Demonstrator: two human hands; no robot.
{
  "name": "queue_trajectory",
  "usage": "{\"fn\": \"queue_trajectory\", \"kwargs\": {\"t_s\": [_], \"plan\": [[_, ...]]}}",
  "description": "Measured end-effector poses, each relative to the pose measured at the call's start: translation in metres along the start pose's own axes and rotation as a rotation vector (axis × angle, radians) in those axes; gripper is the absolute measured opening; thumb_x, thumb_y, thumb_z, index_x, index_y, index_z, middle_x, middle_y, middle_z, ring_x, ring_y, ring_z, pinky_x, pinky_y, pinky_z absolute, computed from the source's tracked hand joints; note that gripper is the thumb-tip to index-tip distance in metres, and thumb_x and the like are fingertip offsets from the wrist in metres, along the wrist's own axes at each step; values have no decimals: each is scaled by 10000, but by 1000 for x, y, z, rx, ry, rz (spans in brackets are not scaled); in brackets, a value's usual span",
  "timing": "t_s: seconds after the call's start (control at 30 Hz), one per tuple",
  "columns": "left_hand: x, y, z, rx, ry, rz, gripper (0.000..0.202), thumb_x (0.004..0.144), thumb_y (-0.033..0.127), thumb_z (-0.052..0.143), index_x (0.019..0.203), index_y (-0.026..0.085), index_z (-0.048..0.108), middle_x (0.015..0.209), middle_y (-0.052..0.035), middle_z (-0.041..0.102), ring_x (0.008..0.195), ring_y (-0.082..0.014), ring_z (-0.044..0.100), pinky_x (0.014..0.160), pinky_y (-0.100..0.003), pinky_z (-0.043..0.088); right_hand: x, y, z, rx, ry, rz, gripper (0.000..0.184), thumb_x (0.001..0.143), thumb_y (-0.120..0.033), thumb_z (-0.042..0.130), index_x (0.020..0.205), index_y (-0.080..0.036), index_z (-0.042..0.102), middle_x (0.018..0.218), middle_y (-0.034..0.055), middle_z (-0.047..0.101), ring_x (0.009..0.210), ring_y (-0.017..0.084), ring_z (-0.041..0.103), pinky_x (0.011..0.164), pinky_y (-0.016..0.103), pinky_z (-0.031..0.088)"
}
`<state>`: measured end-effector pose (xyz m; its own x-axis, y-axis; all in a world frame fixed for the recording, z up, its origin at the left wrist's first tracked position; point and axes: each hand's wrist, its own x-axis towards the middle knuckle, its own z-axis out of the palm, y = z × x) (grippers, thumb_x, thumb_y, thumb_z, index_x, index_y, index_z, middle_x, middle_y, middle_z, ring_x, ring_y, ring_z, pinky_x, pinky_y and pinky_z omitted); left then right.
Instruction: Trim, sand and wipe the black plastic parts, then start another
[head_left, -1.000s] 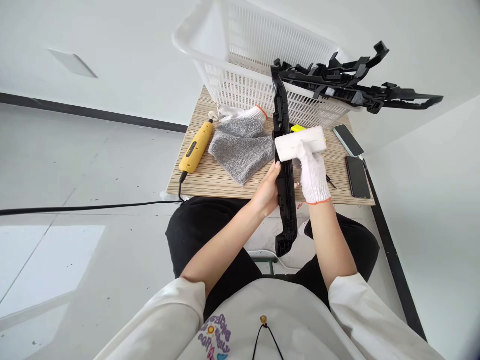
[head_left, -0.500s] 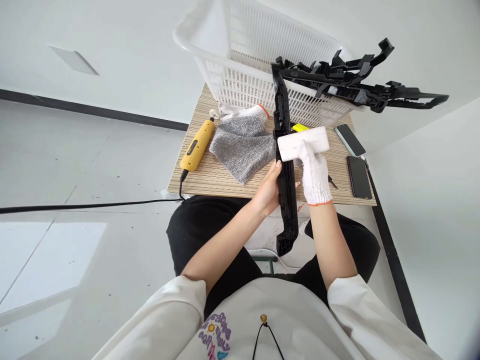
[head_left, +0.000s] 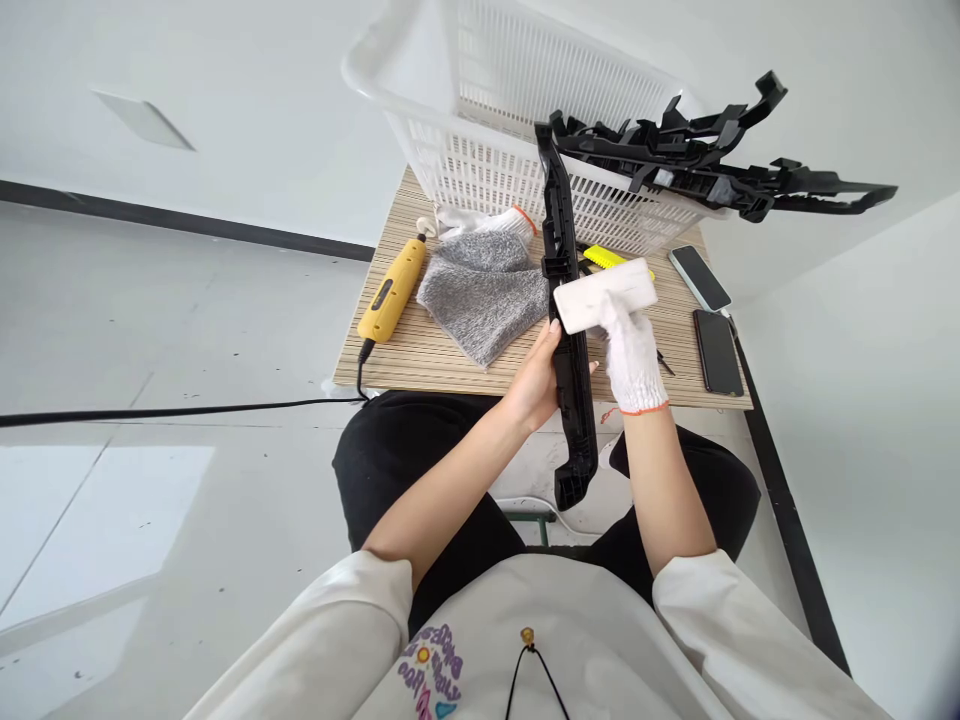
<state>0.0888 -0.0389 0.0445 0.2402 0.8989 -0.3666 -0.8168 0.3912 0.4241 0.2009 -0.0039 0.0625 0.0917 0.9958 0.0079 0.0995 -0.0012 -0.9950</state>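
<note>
My bare left hand (head_left: 538,378) is closed around a long black plastic part (head_left: 576,400), which stands nearly upright in view from the basket's front to between my knees. In a white knit glove with an orange cuff, my right hand (head_left: 630,350) grips a white rectangular block (head_left: 606,296). The block's left end overlaps the middle of the black part; whether they touch I cannot tell. Left of the part, a grey cloth (head_left: 484,300) lies on the table. A yellow utility knife (head_left: 604,257) is partly hidden behind the block.
A white plastic basket (head_left: 480,165) stands at the table's back, with several black plastic parts (head_left: 675,150) jutting out to the right. A yellow corded rotary tool (head_left: 394,290) lies on the wooden table (head_left: 420,365). Two phones (head_left: 701,278) rest at right, and a white glove (head_left: 491,222) lies behind the cloth.
The white block has shifted slightly down with my right hand, and more of the utility knife shows. The black part's top end has tilted slightly left.
</note>
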Motion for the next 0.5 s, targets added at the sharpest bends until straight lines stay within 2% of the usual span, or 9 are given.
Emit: {"fn": "queue_trajectory", "kwargs": {"t_s": [0.1, 0.23, 0.37, 0.43, 0.5], "plan": [[1, -1, -2, -4, -4, -41, 168, 987, 285, 676, 1133, 217, 723, 1102, -43, 770, 949, -188, 733, 881, -316, 615, -2, 0, -2, 11, -74, 38, 414, 768, -580, 805, 937, -212, 721, 825, 43, 729, 934, 246, 720, 727, 331, 605], [2, -2, -2, -1, -31, 41, 193, 1038, 323, 618, 1192, 262, 717, 1186, -11, 760, 968, -158, 727, 928, -312, 619, -3, 1, -4, 121, 58, 52, 409, 764, -580, 786, 900, -207, 690, 907, 61, 751, 962, 242, 725, 765, 331, 609], [2, 0, -1, -5, -4, -9, 276, 1046, 333, 598, 1300, 277, 690, 1241, -32, 755, 1005, -179, 738, 932, -326, 629, -4, 3, -6, 118, -71, 77, 364, 728, -530, 823, 864, -225, 675, 902, 58, 747, 971, 259, 727, 823, 383, 625], [2, 1, 0, -9, -6, 1, 292, 1038, 337, 615, 1317, 284, 679, 1250, -28, 756, 1015, -183, 742, 933, -336, 635, -5, 4, -7, 111, -15, 50, 370, 756, -561, 794, 883, -235, 673, 885, 46, 738, 959, 249, 721, 864, 403, 622], [1, 1, 0, -10, -1, 4, 319, 1021, 354, 643, 1330, 278, 668, 1227, -32, 765, 1009, -191, 748, 921, -339, 641, -5, 5, -8, 104, 21, 34, 366, 790, -577, 762, 882, -234, 675, 839, 40, 722, 901, 240, 712, 844, 407, 618]]}}
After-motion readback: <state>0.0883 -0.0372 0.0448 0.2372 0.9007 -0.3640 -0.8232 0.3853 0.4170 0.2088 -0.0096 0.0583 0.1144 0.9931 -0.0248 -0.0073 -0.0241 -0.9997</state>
